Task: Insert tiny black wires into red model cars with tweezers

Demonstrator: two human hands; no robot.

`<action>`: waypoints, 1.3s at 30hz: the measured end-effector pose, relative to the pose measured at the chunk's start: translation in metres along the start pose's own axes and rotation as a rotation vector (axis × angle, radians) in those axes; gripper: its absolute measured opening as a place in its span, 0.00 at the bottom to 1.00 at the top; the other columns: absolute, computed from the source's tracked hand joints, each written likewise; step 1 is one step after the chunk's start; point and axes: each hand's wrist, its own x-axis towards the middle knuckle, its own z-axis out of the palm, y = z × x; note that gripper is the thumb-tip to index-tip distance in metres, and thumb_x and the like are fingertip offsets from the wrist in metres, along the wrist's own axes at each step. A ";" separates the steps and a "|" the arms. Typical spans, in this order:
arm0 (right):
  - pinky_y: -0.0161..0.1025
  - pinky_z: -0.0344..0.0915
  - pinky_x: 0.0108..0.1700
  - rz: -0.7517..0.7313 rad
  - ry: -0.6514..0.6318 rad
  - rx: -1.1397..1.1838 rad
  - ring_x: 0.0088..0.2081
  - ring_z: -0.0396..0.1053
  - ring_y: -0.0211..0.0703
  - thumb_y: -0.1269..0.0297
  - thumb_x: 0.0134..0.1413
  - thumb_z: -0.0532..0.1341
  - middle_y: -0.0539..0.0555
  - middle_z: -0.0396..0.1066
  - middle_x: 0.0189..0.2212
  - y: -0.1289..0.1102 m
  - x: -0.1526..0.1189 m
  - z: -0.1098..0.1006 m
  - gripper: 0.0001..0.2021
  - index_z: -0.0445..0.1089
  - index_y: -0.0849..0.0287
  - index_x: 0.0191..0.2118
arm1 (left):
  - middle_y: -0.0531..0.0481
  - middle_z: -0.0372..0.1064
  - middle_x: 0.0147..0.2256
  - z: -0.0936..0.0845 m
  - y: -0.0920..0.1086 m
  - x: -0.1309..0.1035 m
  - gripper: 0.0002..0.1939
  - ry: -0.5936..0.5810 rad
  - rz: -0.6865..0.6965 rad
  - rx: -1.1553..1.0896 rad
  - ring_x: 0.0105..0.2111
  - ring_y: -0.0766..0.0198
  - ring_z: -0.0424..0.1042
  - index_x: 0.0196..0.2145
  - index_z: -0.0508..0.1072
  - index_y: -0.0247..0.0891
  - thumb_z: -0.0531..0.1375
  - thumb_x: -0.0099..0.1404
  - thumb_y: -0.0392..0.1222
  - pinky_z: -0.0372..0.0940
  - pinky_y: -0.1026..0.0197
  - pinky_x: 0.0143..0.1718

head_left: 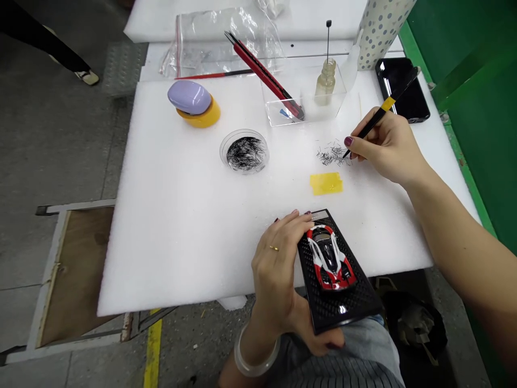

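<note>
My left hand (278, 264) grips the edge of a black textured base (355, 302) that bears a red, white and black model car (331, 258). In my right hand (388, 145) is a thin black tool with a yellow band (388, 103), its tip down at a loose pile of short black bits (332, 155) on the white foam sheet (181, 215). Just below the pile lies a piece of yellow tape (326, 184). Left of it stands a round clear dish (244, 152) full of more black bits.
A clear tray (283, 118) behind the pile holds red tweezers (266, 75) and a small glass bottle (325, 83). A purple object (189, 97) rests on a yellow roll (205, 116). At the right lie a black phone (420, 102) and a dotted cup (379, 32). A person's leg shows top left.
</note>
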 end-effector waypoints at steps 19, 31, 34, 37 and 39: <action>0.41 0.66 0.23 -0.072 0.067 0.321 0.21 0.66 0.39 0.55 0.46 0.77 0.47 0.68 0.19 -0.006 -0.003 0.002 0.17 0.67 0.52 0.27 | 0.37 0.74 0.56 -0.006 0.010 0.005 0.49 -0.060 -0.045 -0.013 0.61 0.46 0.70 0.57 0.69 0.37 0.47 0.60 0.83 0.62 0.39 0.65; 0.46 0.67 0.29 -0.089 0.192 0.024 0.27 0.68 0.45 0.62 0.48 0.76 0.48 0.66 0.22 -0.003 -0.012 0.001 0.16 0.66 0.49 0.27 | 0.39 0.74 0.56 -0.008 0.010 0.004 0.39 -0.074 -0.045 0.018 0.62 0.47 0.69 0.58 0.69 0.39 0.49 0.67 0.73 0.62 0.41 0.64; 0.45 0.67 0.29 -0.014 0.147 0.118 0.26 0.67 0.43 0.61 0.51 0.74 0.48 0.68 0.22 0.005 -0.012 -0.002 0.14 0.66 0.49 0.29 | 0.40 0.75 0.56 -0.008 0.011 0.004 0.36 -0.084 -0.071 0.026 0.61 0.47 0.69 0.58 0.69 0.40 0.49 0.69 0.70 0.63 0.41 0.64; 0.43 0.63 0.25 0.040 0.118 0.188 0.22 0.64 0.40 0.60 0.52 0.73 0.46 0.65 0.18 0.008 -0.010 -0.003 0.16 0.64 0.50 0.27 | 0.40 0.74 0.56 -0.008 0.010 0.004 0.38 -0.098 -0.087 0.019 0.62 0.48 0.69 0.57 0.70 0.39 0.49 0.68 0.73 0.62 0.42 0.65; 0.43 0.63 0.25 0.048 0.122 0.189 0.21 0.62 0.39 0.60 0.53 0.73 0.46 0.64 0.17 0.009 -0.009 -0.002 0.17 0.63 0.50 0.26 | 0.43 0.75 0.56 -0.008 0.009 0.004 0.31 -0.098 -0.095 0.047 0.62 0.51 0.69 0.57 0.70 0.41 0.51 0.71 0.67 0.62 0.46 0.65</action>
